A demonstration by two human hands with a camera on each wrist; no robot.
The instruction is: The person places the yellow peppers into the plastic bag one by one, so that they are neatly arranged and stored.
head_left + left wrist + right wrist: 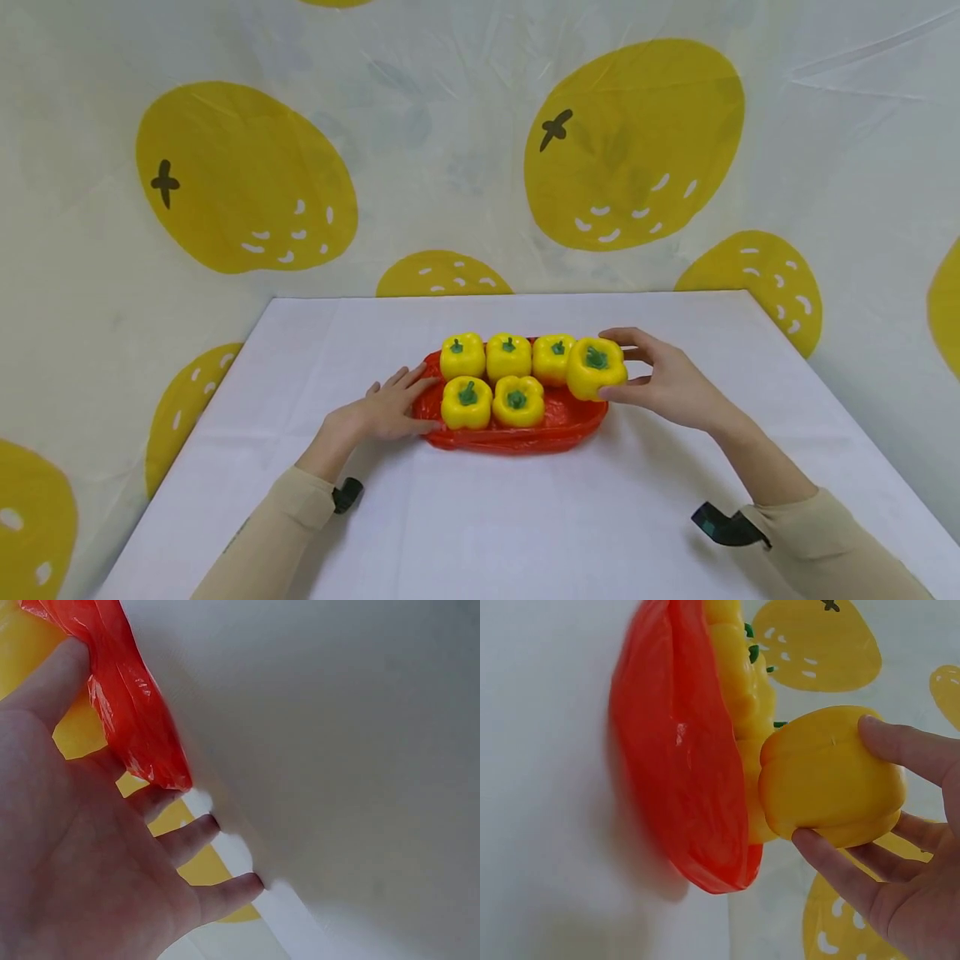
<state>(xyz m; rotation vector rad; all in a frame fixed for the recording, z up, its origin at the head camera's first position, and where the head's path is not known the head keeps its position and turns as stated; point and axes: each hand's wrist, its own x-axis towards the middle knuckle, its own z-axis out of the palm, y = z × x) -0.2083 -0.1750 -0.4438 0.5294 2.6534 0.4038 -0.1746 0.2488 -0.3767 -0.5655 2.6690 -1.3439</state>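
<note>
A shallow oval container covered in shiny red plastic [517,442] holds several yellow bell peppers with green stems, three in the back row and two in front. My right hand [675,383] grips another yellow bell pepper [596,367] between thumb and fingers, above the container's right end. In the right wrist view this held pepper [832,780] stands clear of the red rim, overlapping the peppers behind it. My left hand [390,408] lies with fingers spread against the container's left end. In the left wrist view its thumb touches the red plastic [139,705].
A white cloth covers the table [480,517]. Behind it hangs a pale curtain printed with large yellow fruits [247,175]. Dark wrist devices sit at the left sleeve [347,495] and the right sleeve [727,527].
</note>
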